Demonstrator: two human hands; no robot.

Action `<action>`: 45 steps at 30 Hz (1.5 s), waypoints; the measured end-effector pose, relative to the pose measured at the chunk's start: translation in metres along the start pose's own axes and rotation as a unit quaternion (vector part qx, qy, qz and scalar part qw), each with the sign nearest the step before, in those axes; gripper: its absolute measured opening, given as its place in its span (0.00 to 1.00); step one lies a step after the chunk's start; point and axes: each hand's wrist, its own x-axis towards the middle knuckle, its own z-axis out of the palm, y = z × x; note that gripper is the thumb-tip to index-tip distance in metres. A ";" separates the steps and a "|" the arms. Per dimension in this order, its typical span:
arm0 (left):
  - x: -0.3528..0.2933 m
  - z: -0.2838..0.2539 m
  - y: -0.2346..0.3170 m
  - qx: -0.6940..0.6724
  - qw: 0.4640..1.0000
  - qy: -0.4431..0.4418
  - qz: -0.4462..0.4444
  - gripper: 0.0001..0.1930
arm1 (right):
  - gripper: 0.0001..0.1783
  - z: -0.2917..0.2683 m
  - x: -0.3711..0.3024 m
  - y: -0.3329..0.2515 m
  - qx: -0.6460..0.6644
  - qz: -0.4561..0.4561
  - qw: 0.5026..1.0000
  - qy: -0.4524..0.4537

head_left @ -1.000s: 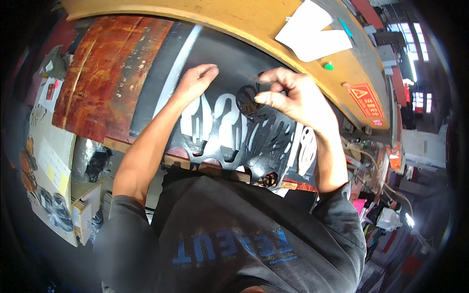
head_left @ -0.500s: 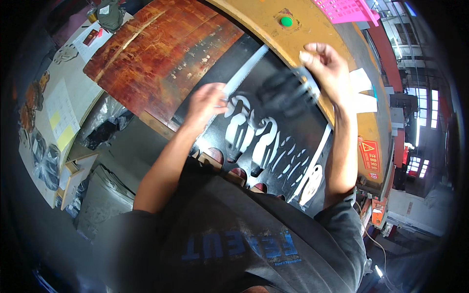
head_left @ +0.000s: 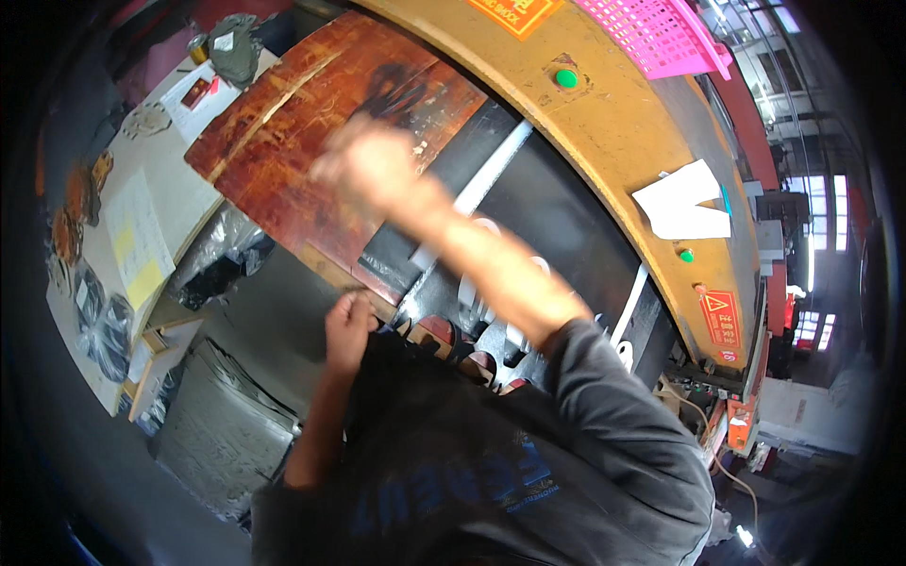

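My right hand (head_left: 373, 170), smeared by motion, is over the reddish-brown board (head_left: 283, 123), and its grip cannot be read. Just beyond it, a blurred dark bundle of looped pieces (head_left: 394, 92) shows against the board, apart from the fingers. My left hand (head_left: 349, 325) is closed, fingers curled, beside the board's near corner; whatever it may hold is hidden. White cut-out shapes (head_left: 469, 291) lie on the black work surface (head_left: 566, 208), largely covered by my right forearm. Curved dark-red pieces with tan edges (head_left: 432, 332) sit close to my body.
A yellow-orange machine beam (head_left: 604, 141) with green buttons (head_left: 566, 78) arches along the far side, carrying a pink basket (head_left: 656, 38) and white paper pieces (head_left: 687, 203). Pale strips (head_left: 491, 170) cross the black surface. At left stands a table (head_left: 179, 203) with papers and bagged items.
My right hand has swung left from the machine beam to the board, and the dark bundle moved there too. My left hand has drawn back toward my body from the white shapes.
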 end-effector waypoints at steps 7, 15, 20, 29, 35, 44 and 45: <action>-0.020 0.055 -0.021 -0.332 0.937 -0.013 -0.111 0.10 | 0.13 0.006 -0.134 -0.087 0.226 0.097 0.965 -0.097; -0.029 0.098 -0.026 0.174 0.951 -0.246 0.071 0.12 | 0.15 -0.096 -0.376 -0.002 0.150 0.367 0.906 -0.144; -0.065 0.151 -0.022 0.260 0.931 -0.253 -0.030 0.13 | 0.13 -0.151 -0.506 0.032 0.124 0.543 0.831 0.001; -0.100 0.248 -0.059 0.230 0.928 -0.212 -0.203 0.14 | 0.25 -0.132 -0.547 0.025 0.277 0.390 0.878 -0.001; -0.121 0.263 -0.072 0.421 0.865 -0.234 -0.141 0.13 | 0.46 -0.125 -0.559 0.027 0.129 0.310 0.934 -0.122; -0.070 0.240 -0.093 0.092 0.879 -0.262 -0.388 0.10 | 0.41 -0.089 -0.566 -0.009 0.030 0.307 0.948 -0.079; -0.070 0.241 -0.093 0.079 0.890 -0.266 -0.361 0.10 | 0.40 -0.091 -0.565 -0.007 0.027 0.305 0.949 -0.078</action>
